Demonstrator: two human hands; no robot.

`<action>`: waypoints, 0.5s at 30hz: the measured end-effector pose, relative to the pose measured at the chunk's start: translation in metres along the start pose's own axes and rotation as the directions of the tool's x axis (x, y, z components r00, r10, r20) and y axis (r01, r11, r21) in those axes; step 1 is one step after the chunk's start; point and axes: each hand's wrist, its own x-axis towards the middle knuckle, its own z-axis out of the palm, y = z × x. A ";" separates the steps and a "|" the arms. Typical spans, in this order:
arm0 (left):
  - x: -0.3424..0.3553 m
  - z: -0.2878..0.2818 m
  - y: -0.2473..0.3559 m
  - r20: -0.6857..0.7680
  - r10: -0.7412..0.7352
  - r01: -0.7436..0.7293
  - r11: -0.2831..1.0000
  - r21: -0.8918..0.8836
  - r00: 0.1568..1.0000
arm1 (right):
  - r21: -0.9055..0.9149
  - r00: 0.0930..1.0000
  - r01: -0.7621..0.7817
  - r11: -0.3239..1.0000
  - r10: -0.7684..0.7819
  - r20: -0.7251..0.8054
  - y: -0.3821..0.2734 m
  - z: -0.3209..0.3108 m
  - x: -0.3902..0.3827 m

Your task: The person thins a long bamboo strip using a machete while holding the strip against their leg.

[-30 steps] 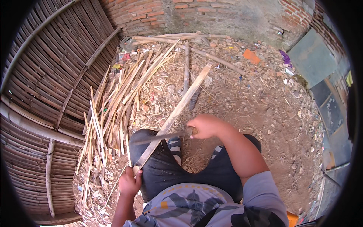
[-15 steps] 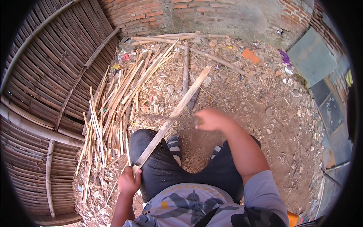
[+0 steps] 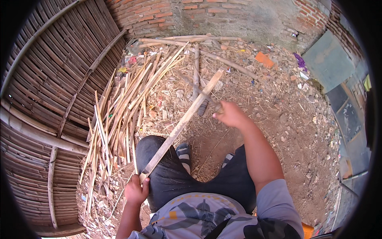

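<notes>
A long split bamboo slat (image 3: 179,126) slants from beside my left thigh up over the ground, its far end raised to the right. My left hand (image 3: 136,189) is closed round its lower end, thumb on top. My right hand (image 3: 231,114) grips the handle of a long-bladed knife (image 3: 205,95). The blade, smeared by motion, points to the upper left and crosses the slat near its far end. Whether it touches the slat, I cannot tell.
A heap of thin bamboo strips (image 3: 119,115) lies to my left, alongside a bamboo-slat wall (image 3: 43,79). Bamboo poles (image 3: 229,63) rest near the brick wall (image 3: 223,20). A short pole (image 3: 195,71) lies ahead, near a dark ridged piece (image 3: 203,107). Grey panels (image 3: 328,59) lean at right.
My right hand has moved up and slightly right with the knife, whose blade now crosses the slat nearer its far end. My left hand and the slat have barely moved.
</notes>
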 end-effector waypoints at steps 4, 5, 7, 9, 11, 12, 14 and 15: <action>0.001 -0.002 -0.001 0.005 0.017 -0.017 0.999 -0.033 1.000 | -0.156 0.927 0.360 0.920 -0.332 0.176 -0.022 0.034 -0.013; 0.002 -0.005 0.000 0.012 0.021 -0.021 0.999 -0.026 1.000 | -0.205 0.899 0.418 0.885 -0.369 0.238 -0.032 0.041 -0.018; 0.002 -0.007 -0.001 0.025 0.016 -0.016 1.000 -0.016 1.000 | -0.280 0.850 0.517 0.809 -0.445 0.282 -0.042 0.041 -0.022; 0.001 -0.005 -0.005 0.043 0.002 -0.001 1.000 -0.011 0.999 | -0.340 0.811 0.585 0.736 -0.531 0.246 -0.047 0.039 -0.023; 0.001 -0.002 -0.005 0.035 -0.002 0.004 0.999 -0.043 0.999 | -0.269 0.905 0.425 0.864 -0.407 0.124 -0.025 0.035 -0.007; 0.002 0.000 -0.004 0.032 -0.002 0.004 0.998 -0.063 1.000 | -0.227 0.941 0.337 0.914 -0.331 0.066 -0.010 0.028 0.004; 0.002 0.000 -0.004 0.020 0.007 -0.006 0.999 -0.036 1.000 | -0.002 0.997 0.076 0.997 -0.076 -0.020 0.015 0.013 0.020; 0.003 0.001 -0.003 0.013 0.013 -0.013 1.000 -0.024 1.000 | -0.018 0.992 0.078 0.997 -0.080 -0.097 0.028 0.012 0.024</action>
